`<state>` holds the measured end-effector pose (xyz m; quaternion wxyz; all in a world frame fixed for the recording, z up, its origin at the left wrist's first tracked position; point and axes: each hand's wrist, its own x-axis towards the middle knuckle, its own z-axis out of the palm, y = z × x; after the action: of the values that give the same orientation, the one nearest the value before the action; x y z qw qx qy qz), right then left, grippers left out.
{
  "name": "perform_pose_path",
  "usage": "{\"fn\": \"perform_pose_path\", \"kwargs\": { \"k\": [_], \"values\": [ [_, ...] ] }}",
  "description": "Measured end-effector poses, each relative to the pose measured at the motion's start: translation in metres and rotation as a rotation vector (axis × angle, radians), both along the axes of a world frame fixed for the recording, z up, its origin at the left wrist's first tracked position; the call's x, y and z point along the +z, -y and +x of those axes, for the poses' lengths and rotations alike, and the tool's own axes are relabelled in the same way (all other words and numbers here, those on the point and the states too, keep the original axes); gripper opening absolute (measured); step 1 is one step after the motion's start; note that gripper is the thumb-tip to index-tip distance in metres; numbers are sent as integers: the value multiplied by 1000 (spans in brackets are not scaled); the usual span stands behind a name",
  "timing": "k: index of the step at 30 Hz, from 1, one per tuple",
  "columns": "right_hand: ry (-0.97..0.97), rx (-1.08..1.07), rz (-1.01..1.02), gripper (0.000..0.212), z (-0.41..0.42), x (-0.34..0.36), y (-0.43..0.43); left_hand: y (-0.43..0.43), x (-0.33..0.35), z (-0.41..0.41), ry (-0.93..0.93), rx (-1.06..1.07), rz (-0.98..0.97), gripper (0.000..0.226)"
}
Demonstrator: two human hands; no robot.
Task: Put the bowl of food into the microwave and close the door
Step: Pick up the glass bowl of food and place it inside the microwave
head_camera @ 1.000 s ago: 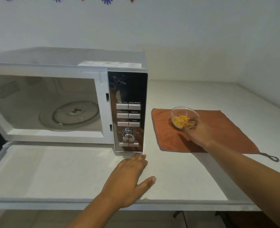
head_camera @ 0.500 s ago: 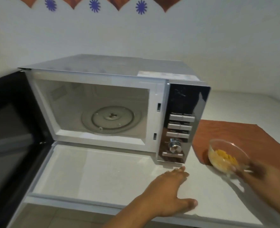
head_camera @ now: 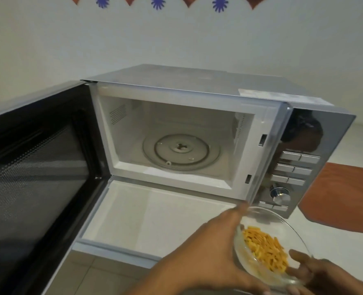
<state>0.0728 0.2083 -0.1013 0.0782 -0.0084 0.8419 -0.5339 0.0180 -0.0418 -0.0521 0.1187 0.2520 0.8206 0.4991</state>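
Note:
A clear glass bowl (head_camera: pixel 282 226) holding yellow-orange food pieces (head_camera: pixel 265 250) hangs above the counter's front edge, low right in view, tilted toward me. My left hand (head_camera: pixel 208 254) cups its left side and my right hand (head_camera: pixel 316 273) holds its near right rim. The silver microwave (head_camera: pixel 197 86) stands behind, its cavity showing a bare glass turntable (head_camera: pixel 181 151). Its black door (head_camera: pixel 33 167) is swung wide open to the left. The bowl is outside the cavity, in front of the control panel (head_camera: pixel 293 173).
An orange cloth (head_camera: pixel 344 194) lies on the white counter (head_camera: pixel 155 211) right of the microwave. The counter's front edge runs just under the bowl, with tiled floor below. A white wall with paper decorations rises behind.
My right hand has carried the bowl off the orange cloth, leftward and toward me. My left hand left the counter and now holds the bowl's left side. My view shifted left.

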Motion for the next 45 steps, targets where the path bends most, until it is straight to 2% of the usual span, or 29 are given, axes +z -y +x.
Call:
{"fn": "perform_pose_path", "kwargs": {
  "k": [1, 3, 5, 7, 9, 10, 11, 14, 15, 19, 21, 24, 27, 31, 42, 45],
  "values": [
    [-67, 74, -38, 47, -12, 16, 29, 10, 5, 0, -8, 30, -3, 121],
    [-274, -89, -2, 56, -17, 42, 58, 31, 6, -3, -66, 107, 19, 127],
    [-431, -63, 62, 50, -20, 52, 78, 49, 7, -8, -151, 205, 23, 133],
    [-527, 47, 44, 59, -34, 66, 97, 66, 11, -16, -217, 297, 35, 130],
    [-477, 143, -122, 70, -57, 73, 115, 79, 19, -28, -267, 376, 78, 114],
    [-428, 124, -217, 70, -70, 75, 124, 84, 22, -37, -293, 413, 104, 109],
    [-390, 101, -295, 63, -82, 78, 133, 88, 25, -46, -320, 446, 114, 107],
    [-352, 46, -390, 18, -119, 92, 159, 96, 36, -80, -371, 534, 77, 118],
    [-344, 25, -399, 14, -133, 95, 167, 98, 39, -92, -364, 554, 67, 121],
    [-226, -140, -461, 27, -195, 100, 187, 102, 45, -145, -301, 619, 89, 117],
    [-147, -187, -489, 24, -222, 99, 199, 105, 42, -170, -247, 642, 103, 116],
    [-147, -272, -534, 18, -257, 94, 214, 111, 34, -200, -177, 657, 100, 114],
    [-151, -353, -460, 32, -285, 85, 223, 113, 30, -222, -104, 636, 87, 118],
    [-147, -382, -511, 50, -302, 70, 226, 112, 21, -240, -84, 644, 88, 123],
    [-120, -424, -542, 38, -323, 58, 223, 111, 9, -254, -94, 631, 37, 128],
    [-113, -436, -523, 35, -324, 58, 222, 110, 8, -254, -122, 628, 12, 119]
  ]
}}
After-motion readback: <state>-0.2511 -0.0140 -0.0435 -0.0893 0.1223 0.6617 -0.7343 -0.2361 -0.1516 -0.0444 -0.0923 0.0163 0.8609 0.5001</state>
